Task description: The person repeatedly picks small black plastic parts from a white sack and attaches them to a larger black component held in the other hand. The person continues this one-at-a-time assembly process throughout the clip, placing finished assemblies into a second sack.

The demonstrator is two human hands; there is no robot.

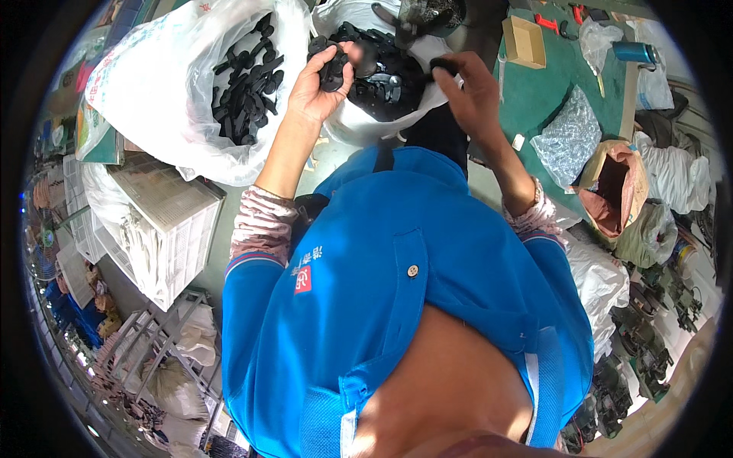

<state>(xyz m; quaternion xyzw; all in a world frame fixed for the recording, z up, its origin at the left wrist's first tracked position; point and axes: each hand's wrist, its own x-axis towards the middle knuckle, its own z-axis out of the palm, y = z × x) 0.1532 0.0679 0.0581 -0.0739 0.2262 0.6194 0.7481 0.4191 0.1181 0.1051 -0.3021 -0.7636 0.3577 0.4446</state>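
Note:
Small black plastic parts, elongated with rounded ends, are clutched in my left hand (322,85). It is raised over the near left rim of a white plastic-lined sack (350,131). A heap of similar black parts (385,90) fills that sack. My right hand (467,90) is above the sack's right side, its thumb and fingers closed on a black part (443,66), mostly covered by the fingers. To the left stands another white sack (172,84), its mouth wide, with more black parts (248,84) inside.
On the right, a green table (546,99) bears a cardboard box (524,43), a blue can (635,53) and a bubble-wrap bag (566,137). An open paper sack (613,187) stands beside it. A white perforated crate (172,237) sits at my left, near a metal rack (164,347).

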